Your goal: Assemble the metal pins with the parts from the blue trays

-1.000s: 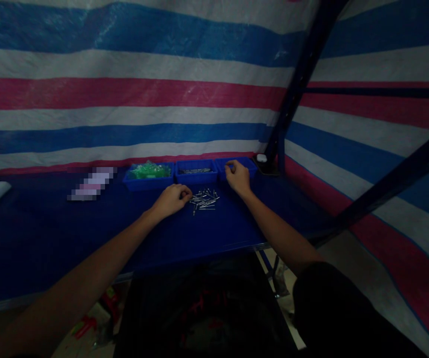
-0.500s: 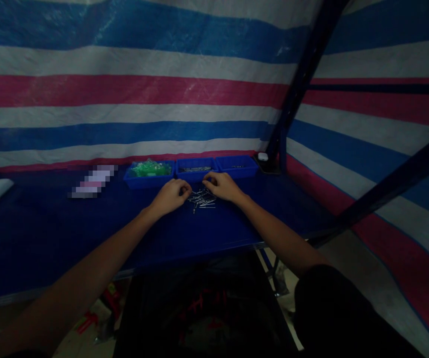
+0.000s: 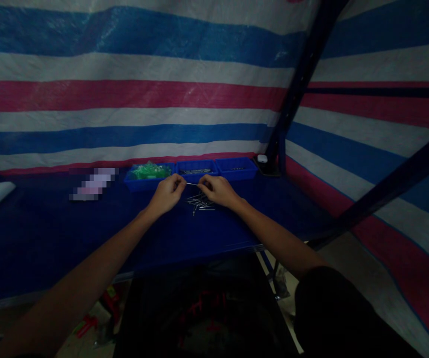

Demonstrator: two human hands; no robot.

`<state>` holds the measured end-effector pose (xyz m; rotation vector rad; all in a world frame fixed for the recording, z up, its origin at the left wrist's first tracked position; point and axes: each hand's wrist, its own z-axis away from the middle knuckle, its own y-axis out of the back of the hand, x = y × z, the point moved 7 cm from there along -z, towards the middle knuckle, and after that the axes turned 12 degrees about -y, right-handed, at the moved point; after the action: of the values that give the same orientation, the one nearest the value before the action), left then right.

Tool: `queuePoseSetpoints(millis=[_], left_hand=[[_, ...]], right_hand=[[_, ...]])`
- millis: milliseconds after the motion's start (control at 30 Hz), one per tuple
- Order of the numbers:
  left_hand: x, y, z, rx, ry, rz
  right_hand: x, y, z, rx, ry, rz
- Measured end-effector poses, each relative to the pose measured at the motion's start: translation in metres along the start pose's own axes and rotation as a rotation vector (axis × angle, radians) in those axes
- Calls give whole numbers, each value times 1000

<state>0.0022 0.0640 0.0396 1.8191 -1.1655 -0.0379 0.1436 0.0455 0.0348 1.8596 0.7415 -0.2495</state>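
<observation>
My left hand (image 3: 167, 193) and my right hand (image 3: 217, 189) are raised just above the table, fingers pinched. A thin, shiny metal rod (image 3: 192, 184) stretches between their fingertips, one end in each hand. Its exact kind is too small to make out. Below lies a loose pile of similar slender metal rods (image 3: 200, 202), partly covered by my right hand. Directly behind my hands stands a blue bin (image 3: 195, 163) holding more metal pieces.
To the left, another blue bin (image 3: 134, 187) holds green items in clear plastic bags (image 3: 149, 170). A third blue bin (image 3: 236, 174) on the right has a few small pieces. A white case (image 3: 262, 158) sits by the dark post (image 3: 299, 79). Striped sheeting (image 3: 132, 94) closes off the back.
Both hands have lifted slightly from the pile, the left toward the bins. A thin metal rod now shows between the fingertips, where none was visible before.
</observation>
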Motion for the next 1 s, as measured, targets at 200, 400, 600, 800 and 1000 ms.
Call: queuePoseSetpoints(millis=[200, 400, 600, 800, 1000], left_hand=[[5, 2, 1, 12, -37, 8], [9, 2, 0, -5, -110, -17], [8, 4, 0, 1, -90, -27], [13, -2, 0, -106, -119, -31], [4, -14, 4, -359, -153, -38]], right_hand=[[0, -1, 0, 23, 10, 20], [1, 0, 0, 33, 13, 9], [-2, -1, 2, 28, 33, -37], [0, -1, 1, 47, 39, 1], [1, 2, 0, 64, 27, -13]])
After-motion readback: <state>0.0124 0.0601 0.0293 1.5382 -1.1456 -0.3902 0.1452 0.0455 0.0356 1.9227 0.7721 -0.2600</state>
